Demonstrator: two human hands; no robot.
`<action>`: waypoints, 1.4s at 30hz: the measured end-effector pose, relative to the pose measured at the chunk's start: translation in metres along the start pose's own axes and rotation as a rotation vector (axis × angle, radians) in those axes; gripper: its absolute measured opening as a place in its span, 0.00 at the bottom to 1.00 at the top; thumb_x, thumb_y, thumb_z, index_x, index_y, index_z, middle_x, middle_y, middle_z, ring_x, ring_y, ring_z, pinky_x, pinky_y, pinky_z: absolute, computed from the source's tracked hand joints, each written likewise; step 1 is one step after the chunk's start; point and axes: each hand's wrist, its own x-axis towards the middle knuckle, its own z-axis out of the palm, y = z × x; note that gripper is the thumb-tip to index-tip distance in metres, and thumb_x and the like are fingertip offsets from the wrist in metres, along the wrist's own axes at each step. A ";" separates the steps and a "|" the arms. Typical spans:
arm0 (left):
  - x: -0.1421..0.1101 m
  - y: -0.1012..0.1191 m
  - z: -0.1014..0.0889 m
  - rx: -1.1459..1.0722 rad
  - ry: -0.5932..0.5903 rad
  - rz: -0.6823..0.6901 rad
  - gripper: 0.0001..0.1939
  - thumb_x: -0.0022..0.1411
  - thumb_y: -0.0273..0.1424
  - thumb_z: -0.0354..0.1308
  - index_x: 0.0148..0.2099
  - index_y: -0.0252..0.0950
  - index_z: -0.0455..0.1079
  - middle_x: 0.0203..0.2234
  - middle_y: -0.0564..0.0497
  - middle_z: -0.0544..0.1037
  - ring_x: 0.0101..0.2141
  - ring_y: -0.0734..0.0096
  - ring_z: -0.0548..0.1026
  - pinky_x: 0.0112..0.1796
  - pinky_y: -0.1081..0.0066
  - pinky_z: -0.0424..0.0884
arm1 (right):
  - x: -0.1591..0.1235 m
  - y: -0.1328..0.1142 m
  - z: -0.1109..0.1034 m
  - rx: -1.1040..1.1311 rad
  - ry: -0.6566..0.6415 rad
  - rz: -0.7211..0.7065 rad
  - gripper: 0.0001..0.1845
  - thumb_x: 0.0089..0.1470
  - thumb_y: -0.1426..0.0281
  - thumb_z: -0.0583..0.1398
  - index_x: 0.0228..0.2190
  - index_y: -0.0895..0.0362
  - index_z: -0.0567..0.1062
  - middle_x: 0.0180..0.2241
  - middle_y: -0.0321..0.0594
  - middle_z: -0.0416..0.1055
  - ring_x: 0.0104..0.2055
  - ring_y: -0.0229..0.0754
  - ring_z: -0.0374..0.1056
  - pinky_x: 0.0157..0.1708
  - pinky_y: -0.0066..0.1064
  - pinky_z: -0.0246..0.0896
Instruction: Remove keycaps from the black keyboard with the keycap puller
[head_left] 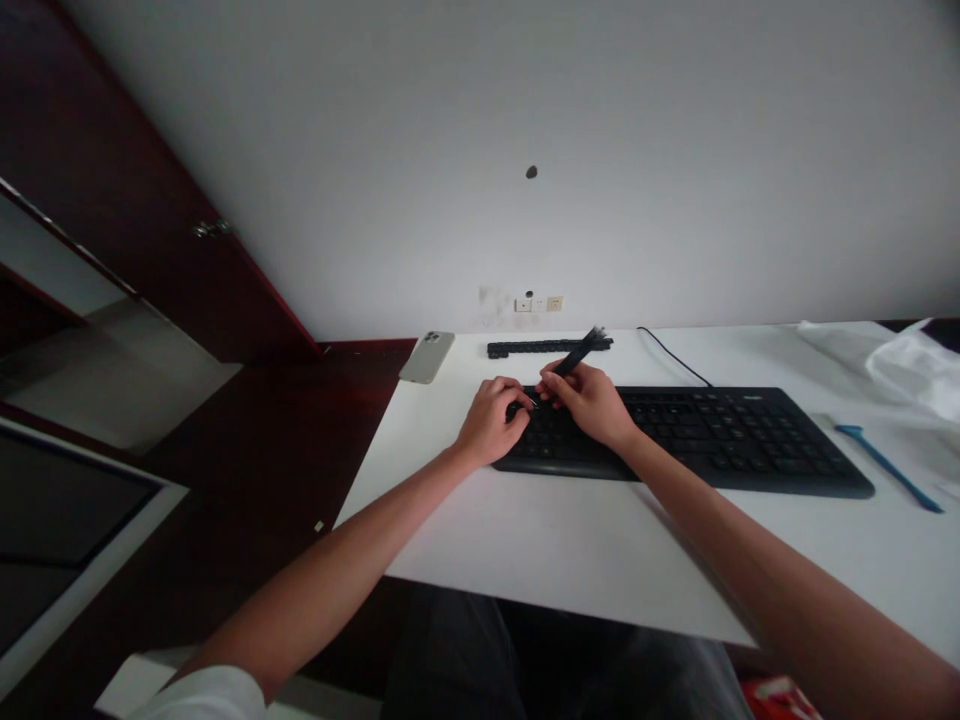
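A black keyboard lies across the white table. My right hand is closed round a slim black cleaning brush, held slanted with its bristle end up and its lower end down at the keyboard's upper left keys. Beside that lower end, my left hand rests on the keyboard's left end, its fingers curled together in a pinch. A small shiny bit shows at its fingertips, too small to name. Behind both hands lies a row of loose black keycaps, partly hidden by the brush.
A phone lies face down at the table's back left. At the right are a blue tool with a flared head and a crumpled white plastic bag. The keyboard's cable runs back to the wall, which has sockets.
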 end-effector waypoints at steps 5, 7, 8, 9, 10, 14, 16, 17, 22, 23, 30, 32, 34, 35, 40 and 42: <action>0.002 -0.001 -0.001 -0.076 -0.053 -0.048 0.11 0.61 0.19 0.56 0.38 0.39 0.75 0.49 0.48 0.75 0.54 0.60 0.70 0.60 0.56 0.66 | -0.003 -0.002 0.003 -0.052 -0.006 0.005 0.15 0.60 0.55 0.62 0.37 0.55 0.76 0.29 0.41 0.79 0.31 0.45 0.75 0.32 0.35 0.70; 0.002 0.000 -0.002 -0.083 -0.061 -0.061 0.11 0.60 0.19 0.55 0.37 0.39 0.75 0.49 0.48 0.75 0.54 0.59 0.70 0.60 0.56 0.67 | -0.004 -0.003 0.002 -0.060 -0.019 0.012 0.15 0.60 0.56 0.62 0.37 0.54 0.75 0.29 0.41 0.79 0.31 0.44 0.75 0.32 0.35 0.70; 0.002 0.001 -0.002 -0.086 -0.059 -0.061 0.11 0.60 0.19 0.56 0.37 0.39 0.75 0.49 0.48 0.75 0.54 0.59 0.70 0.59 0.56 0.67 | -0.004 -0.003 0.002 -0.068 -0.024 0.014 0.14 0.60 0.56 0.62 0.37 0.54 0.75 0.29 0.40 0.79 0.31 0.44 0.75 0.33 0.35 0.70; 0.002 0.001 -0.002 -0.089 -0.053 -0.059 0.11 0.60 0.19 0.56 0.37 0.39 0.75 0.49 0.48 0.75 0.54 0.59 0.70 0.59 0.56 0.67 | -0.004 -0.003 0.001 -0.075 -0.028 0.016 0.14 0.60 0.56 0.62 0.37 0.54 0.75 0.29 0.40 0.79 0.31 0.44 0.75 0.33 0.35 0.70; 0.002 0.001 -0.002 -0.091 -0.048 -0.057 0.11 0.60 0.19 0.56 0.37 0.39 0.75 0.49 0.48 0.75 0.54 0.60 0.70 0.59 0.56 0.67 | -0.004 -0.003 0.001 -0.080 -0.034 0.015 0.14 0.61 0.56 0.62 0.37 0.54 0.75 0.29 0.40 0.79 0.31 0.44 0.75 0.33 0.35 0.70; 0.001 0.001 -0.001 -0.087 -0.033 -0.058 0.11 0.61 0.19 0.55 0.37 0.39 0.75 0.48 0.48 0.75 0.53 0.59 0.71 0.59 0.56 0.67 | -0.004 -0.004 0.001 -0.102 -0.052 0.003 0.13 0.61 0.57 0.61 0.36 0.54 0.76 0.29 0.40 0.79 0.31 0.44 0.75 0.34 0.35 0.70; 0.001 0.000 -0.001 -0.086 -0.024 -0.057 0.10 0.61 0.20 0.55 0.37 0.39 0.75 0.47 0.47 0.75 0.53 0.59 0.71 0.59 0.56 0.67 | -0.004 -0.006 0.001 -0.119 -0.058 -0.003 0.13 0.61 0.57 0.61 0.36 0.54 0.76 0.29 0.40 0.79 0.31 0.44 0.75 0.33 0.35 0.69; 0.001 0.000 -0.001 -0.085 -0.017 -0.056 0.10 0.62 0.20 0.56 0.37 0.39 0.76 0.47 0.47 0.75 0.53 0.60 0.71 0.59 0.56 0.67 | -0.004 -0.007 0.001 -0.129 -0.061 -0.005 0.13 0.61 0.57 0.61 0.36 0.54 0.76 0.29 0.40 0.79 0.31 0.44 0.75 0.33 0.35 0.69; 0.001 0.002 -0.003 -0.057 0.010 -0.034 0.11 0.63 0.20 0.55 0.36 0.39 0.76 0.45 0.48 0.76 0.51 0.62 0.72 0.58 0.59 0.68 | -0.005 -0.011 0.001 -0.212 -0.092 -0.033 0.11 0.62 0.59 0.61 0.36 0.54 0.77 0.29 0.39 0.80 0.31 0.44 0.75 0.34 0.34 0.68; 0.002 0.004 -0.003 -0.044 0.013 -0.031 0.11 0.63 0.20 0.55 0.36 0.39 0.76 0.45 0.48 0.76 0.51 0.62 0.72 0.57 0.59 0.68 | -0.005 -0.011 0.000 -0.221 -0.097 -0.036 0.11 0.62 0.59 0.60 0.36 0.54 0.77 0.29 0.39 0.80 0.31 0.45 0.75 0.34 0.35 0.68; 0.003 0.003 -0.005 -0.021 0.059 -0.052 0.12 0.59 0.18 0.55 0.38 0.39 0.73 0.40 0.48 0.76 0.47 0.60 0.73 0.54 0.59 0.70 | -0.008 -0.019 0.000 -0.343 -0.129 -0.086 0.14 0.63 0.57 0.60 0.37 0.54 0.79 0.29 0.39 0.79 0.29 0.45 0.73 0.31 0.34 0.64; 0.003 0.001 -0.004 -0.021 0.043 -0.043 0.12 0.58 0.18 0.57 0.40 0.39 0.73 0.42 0.48 0.77 0.48 0.60 0.73 0.54 0.58 0.70 | -0.010 -0.024 0.002 -0.393 -0.148 -0.101 0.15 0.64 0.57 0.59 0.39 0.53 0.79 0.28 0.39 0.79 0.28 0.44 0.72 0.29 0.34 0.62; 0.003 0.000 -0.004 -0.016 0.022 -0.031 0.12 0.57 0.19 0.59 0.42 0.39 0.73 0.43 0.49 0.77 0.49 0.59 0.72 0.54 0.58 0.70 | -0.012 -0.028 0.002 -0.444 -0.171 -0.138 0.14 0.64 0.58 0.59 0.40 0.53 0.80 0.28 0.39 0.79 0.26 0.44 0.71 0.29 0.34 0.61; 0.002 0.000 -0.004 -0.014 0.012 -0.024 0.12 0.57 0.20 0.60 0.42 0.39 0.73 0.43 0.49 0.77 0.49 0.60 0.72 0.54 0.58 0.70 | -0.012 -0.029 0.003 -0.465 -0.180 -0.159 0.13 0.64 0.59 0.60 0.39 0.53 0.80 0.28 0.39 0.78 0.26 0.44 0.70 0.29 0.34 0.61; 0.001 0.000 -0.004 -0.015 -0.015 0.007 0.08 0.60 0.25 0.65 0.42 0.39 0.75 0.43 0.50 0.77 0.48 0.62 0.72 0.53 0.60 0.71 | -0.012 -0.030 -0.002 -0.467 -0.225 -0.191 0.11 0.63 0.62 0.61 0.39 0.53 0.81 0.30 0.40 0.79 0.28 0.45 0.72 0.31 0.34 0.62; 0.001 -0.001 -0.003 -0.015 -0.010 -0.002 0.08 0.60 0.27 0.66 0.43 0.40 0.76 0.43 0.50 0.78 0.48 0.62 0.72 0.53 0.60 0.71 | -0.011 -0.028 -0.006 -0.427 -0.239 -0.169 0.12 0.63 0.61 0.60 0.40 0.53 0.82 0.31 0.40 0.80 0.30 0.46 0.72 0.32 0.35 0.63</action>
